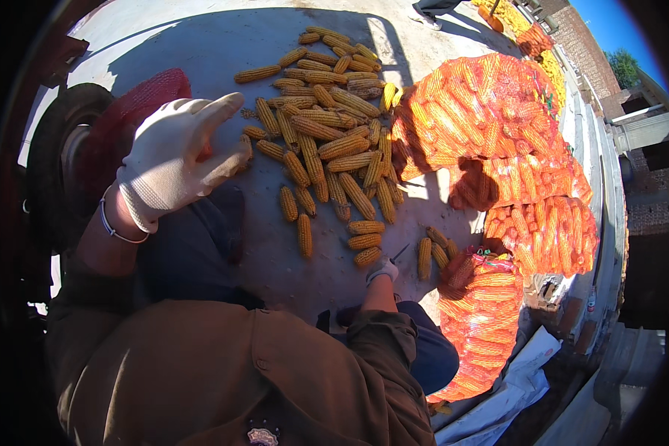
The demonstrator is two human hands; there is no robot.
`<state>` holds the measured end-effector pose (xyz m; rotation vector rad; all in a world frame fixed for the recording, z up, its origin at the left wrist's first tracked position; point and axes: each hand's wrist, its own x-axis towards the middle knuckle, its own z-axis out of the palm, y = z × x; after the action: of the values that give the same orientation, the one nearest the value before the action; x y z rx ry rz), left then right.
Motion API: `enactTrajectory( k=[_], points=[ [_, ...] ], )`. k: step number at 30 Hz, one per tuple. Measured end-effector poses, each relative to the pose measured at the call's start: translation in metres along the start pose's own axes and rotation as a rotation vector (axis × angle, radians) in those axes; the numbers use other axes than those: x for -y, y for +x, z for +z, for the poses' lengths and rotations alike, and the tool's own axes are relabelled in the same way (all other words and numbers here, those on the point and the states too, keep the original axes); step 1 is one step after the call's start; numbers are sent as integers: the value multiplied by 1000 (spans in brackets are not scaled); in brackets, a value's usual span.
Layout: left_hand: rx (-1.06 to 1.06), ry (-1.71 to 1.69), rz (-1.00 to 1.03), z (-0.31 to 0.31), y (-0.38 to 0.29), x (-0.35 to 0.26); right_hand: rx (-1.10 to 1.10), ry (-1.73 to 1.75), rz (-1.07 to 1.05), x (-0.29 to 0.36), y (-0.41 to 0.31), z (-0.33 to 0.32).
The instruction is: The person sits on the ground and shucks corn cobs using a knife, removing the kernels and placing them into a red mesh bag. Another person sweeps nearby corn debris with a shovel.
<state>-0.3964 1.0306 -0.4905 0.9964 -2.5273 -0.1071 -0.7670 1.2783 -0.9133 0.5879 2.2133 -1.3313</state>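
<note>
My left hand (173,150), in a whitish knit glove, is raised at the left with thumb and fingers apart and nothing seen held. Behind it a red mesh sack (139,103) lies against a wheel. My right hand (382,270), also gloved, is low over the floor near my knee. It is closed on a thin, pointed metal tool (401,252), whose handle the fingers hide. Just beyond that hand, three husked corn cobs (364,242) lie in a short row. The loose pile of yellow corn cobs (334,122) spreads over the concrete ahead.
Full orange mesh sacks of corn (485,111) line the right, one standing sack (479,318) by my right knee. A few loose cobs (425,258) lie beside it. At the left is a rubber tire (44,161). Another person's shoe (425,19) shows at the top.
</note>
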Motion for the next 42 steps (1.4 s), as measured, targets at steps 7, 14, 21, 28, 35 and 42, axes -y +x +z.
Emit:
enactTrajectory(
  k=[7,14,21,28,35,42],
  points=[
    [836,98,141,139,25,-41,63,-171,48,-29,12,35],
    [885,48,115,160,35,-45,275,68,-93,-34,4,26],
    [1031,-69,-121,152,62,-71,818,202,-283,50,-70,55],
    [550,-789,-373,181,40,-74,1052,15,-949,158,-239,33],
    [387,-1287,-322,162,43,-91,1023,-8,-428,195,-293,-24],
    [321,-1421,-266,156,36,-117,1278,-133,-408,168,-224,-85]
  ],
)
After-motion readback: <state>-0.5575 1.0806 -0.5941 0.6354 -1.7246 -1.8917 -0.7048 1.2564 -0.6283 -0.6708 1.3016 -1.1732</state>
